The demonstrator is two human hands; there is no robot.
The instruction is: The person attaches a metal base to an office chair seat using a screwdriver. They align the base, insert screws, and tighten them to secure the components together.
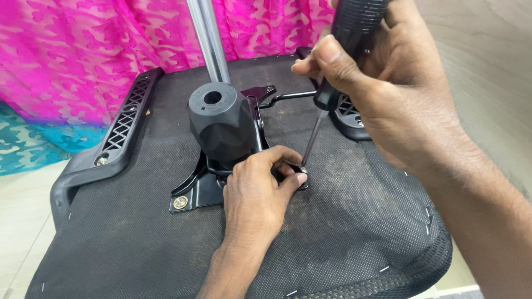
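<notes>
Pink patterned cloth hangs at the back, teal cloth at far left, pale floor below; an upturned chair seat (138,243) w/ black fabric underside fills most of the view.

Nearest: left hand (256,202) lies on the fabric, thumb & forefinger pinched closed at the screwdriver tip, right at a small bolt (303,176) on the edge of the black metal mounting plate (200,191). Bolt mostly hidden by the fingers (293,180).

Right hand (396,94) comes in from upper right, fingers closed round the black ribbed handle of a screwdriver (332,94); its thin shaft slants down-left, tip touching the bolt just beside the left thumb.

1 brass-coloured bolt (180,202) sits in the plate's near-left corner. Black plastic hub (220,122) w/ round hole on top stands on the plate, just behind the left hand. Black lever (282,98) runs right from behind the hub.

Left edge: black armrest bracket (119,135) w/ lattice cut-outs. Farther back, chrome pole (209,39) rises behind the hub.
</notes>
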